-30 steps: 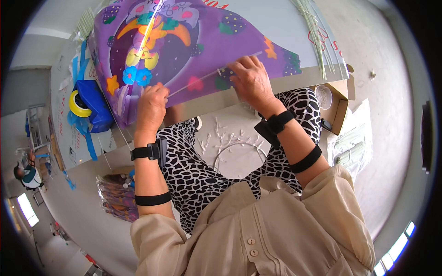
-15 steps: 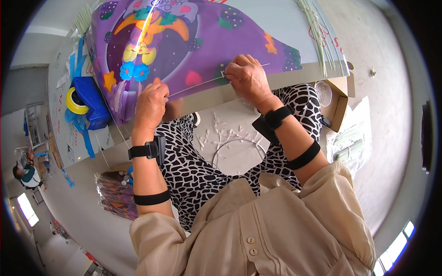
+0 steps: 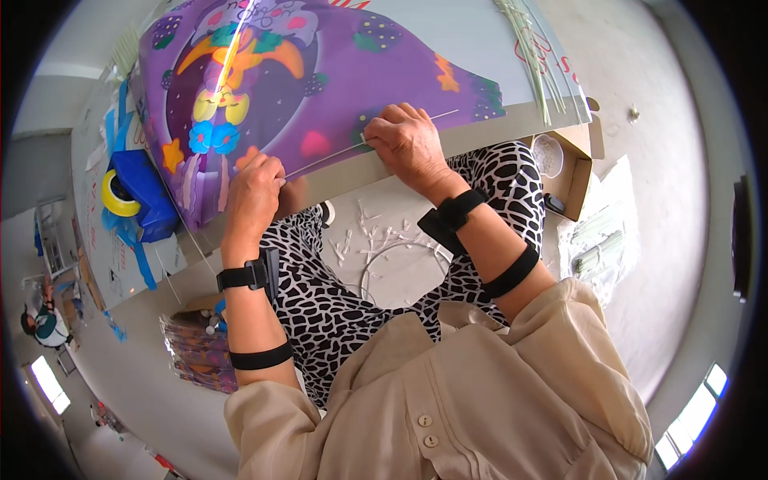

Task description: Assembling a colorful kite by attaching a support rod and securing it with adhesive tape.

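The purple kite sheet lies on the surface's near edge. Left hand and right hand each pinch the thin white rod — light, springy, probably snappable — best gripped near its ends.

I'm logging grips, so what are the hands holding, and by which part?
Both hold a thin white rod lying across the purple kite: left hand pinches its left end, right hand grips it near the middle.
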A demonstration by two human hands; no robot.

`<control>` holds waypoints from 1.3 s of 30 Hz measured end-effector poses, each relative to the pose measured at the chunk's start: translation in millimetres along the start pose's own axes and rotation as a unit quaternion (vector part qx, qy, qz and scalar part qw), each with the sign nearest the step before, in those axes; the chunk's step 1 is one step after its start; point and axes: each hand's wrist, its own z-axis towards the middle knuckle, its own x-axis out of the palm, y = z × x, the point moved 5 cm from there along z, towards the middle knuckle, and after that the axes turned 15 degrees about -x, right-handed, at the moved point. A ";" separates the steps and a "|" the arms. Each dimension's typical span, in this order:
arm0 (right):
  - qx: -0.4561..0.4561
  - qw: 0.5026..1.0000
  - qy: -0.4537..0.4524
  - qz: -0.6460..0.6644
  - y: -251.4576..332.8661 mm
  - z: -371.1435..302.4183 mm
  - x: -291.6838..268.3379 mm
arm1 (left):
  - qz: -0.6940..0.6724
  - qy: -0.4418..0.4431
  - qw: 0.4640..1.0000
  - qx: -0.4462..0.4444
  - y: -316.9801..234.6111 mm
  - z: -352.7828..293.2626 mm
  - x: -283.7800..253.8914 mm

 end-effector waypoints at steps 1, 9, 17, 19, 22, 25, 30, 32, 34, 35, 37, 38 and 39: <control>0.002 1.000 -0.005 -0.002 0.2 0.2 -0.8 | -0.003 -0.010 1.000 0.004 -3.7 0.6 -0.3; 0.005 1.000 -0.019 -0.011 -1.0 -2.7 0.2 | 0.005 -0.018 0.999 0.031 -29.1 7.6 6.4; 0.020 1.000 -0.009 -0.005 -3.6 -5.6 0.4 | -0.009 -0.010 1.000 0.028 -40.8 12.7 12.4; 0.023 1.000 -0.006 -0.004 -2.6 -5.1 0.3 | -0.024 -0.010 0.999 0.030 -40.1 12.6 11.2; 0.024 1.000 -0.001 -0.003 -2.5 -5.2 0.1 | -0.018 -0.007 0.999 0.026 -39.5 13.5 11.8; 0.020 1.000 -0.003 -0.004 -1.9 -4.9 -0.5 | -0.014 -0.011 0.999 0.030 -38.7 13.1 12.7; 0.016 1.000 -0.014 0.011 -1.9 -3.9 0.1 | -0.026 -0.006 0.999 0.028 -39.5 12.0 10.7; 0.015 1.000 -0.025 0.011 -2.2 -3.7 -3.2 | -0.018 -0.007 0.999 0.027 -38.7 11.9 9.9; 0.019 1.000 -0.016 0.014 -2.7 -3.8 -4.4 | -0.050 -0.006 0.998 0.026 -38.0 12.5 12.8; 0.026 1.000 -0.007 0.012 -3.4 -3.9 -3.5 | -0.046 -0.008 0.999 0.021 -36.1 12.3 13.2; 0.026 1.000 -0.003 0.017 -4.3 -4.6 -2.1 | -0.053 0.007 0.998 -0.014 -32.2 13.1 16.5; 0.023 1.000 -0.009 0.017 -4.0 -4.6 -2.0 | -0.055 0.005 0.998 -0.009 -32.0 13.1 16.1; 0.018 0.999 -0.016 0.021 -2.3 -3.0 -0.7 | -0.051 0.001 0.999 -0.016 -28.9 12.5 15.2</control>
